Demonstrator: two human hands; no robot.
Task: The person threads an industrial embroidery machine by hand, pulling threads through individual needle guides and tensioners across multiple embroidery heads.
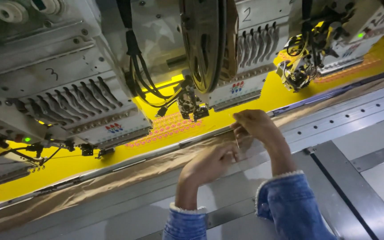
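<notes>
Denim sleeves [290,204] cut off; thread [237,141] barely visible btwn fingers [238,129].

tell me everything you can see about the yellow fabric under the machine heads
The yellow fabric is bright and stretched flat as a long band beneath the embroidery heads. Rows of small pink-orange stitched motifs run along it. A brown edging strip borders its near side. Neither the left hand nor the right hand touches it.

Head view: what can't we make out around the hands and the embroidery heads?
- Thin strand between left hand and right hand: too fine to tell thread from needle.
- Fingers of both hands: curled away from the camera, grip hidden.
- Needles under the middle embroidery head: too small, shadowed.
- Yellow fabric: upper part hidden behind the heads.
</notes>
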